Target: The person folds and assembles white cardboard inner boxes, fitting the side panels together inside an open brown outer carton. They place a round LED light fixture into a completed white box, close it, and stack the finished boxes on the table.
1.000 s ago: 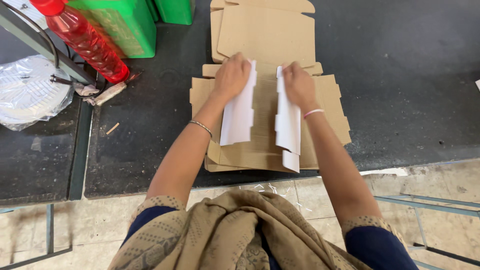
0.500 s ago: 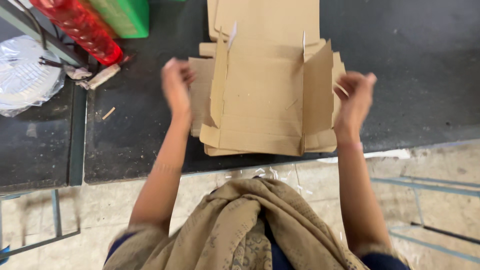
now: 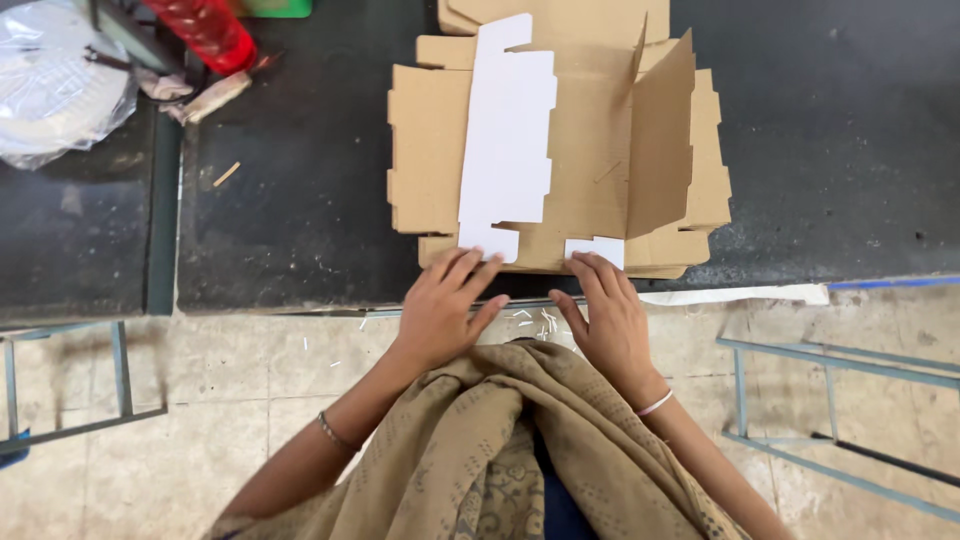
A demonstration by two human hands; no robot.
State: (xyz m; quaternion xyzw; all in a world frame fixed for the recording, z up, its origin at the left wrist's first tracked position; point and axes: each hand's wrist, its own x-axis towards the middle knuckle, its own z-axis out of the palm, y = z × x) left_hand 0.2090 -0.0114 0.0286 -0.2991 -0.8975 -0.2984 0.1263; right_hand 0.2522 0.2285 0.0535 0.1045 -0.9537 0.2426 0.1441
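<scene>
A stack of flat brown cardboard box blanks (image 3: 425,160) lies on the dark mat (image 3: 300,200). On the top blank the left side flap (image 3: 505,140) lies folded inward, white side up, and the right side flap (image 3: 660,140) stands upright. My left hand (image 3: 445,305) rests with fingers spread on the stack's near edge, touching the white flap's lower tab. My right hand (image 3: 605,310) presses the near edge by a small white tab (image 3: 595,248). Neither hand grips anything.
A red plastic bottle (image 3: 205,30) and a clear bag of white plates (image 3: 55,85) sit at the far left. More cardboard (image 3: 560,15) lies beyond the stack. Metal frames (image 3: 840,370) stand on the tiled floor (image 3: 250,370) at both sides. A tan scarf (image 3: 480,450) covers my lap.
My hands dropped from raised at the sides of the blank to its near edge. The left flap folded flat inward; the right flap stays upright. The view shifted down.
</scene>
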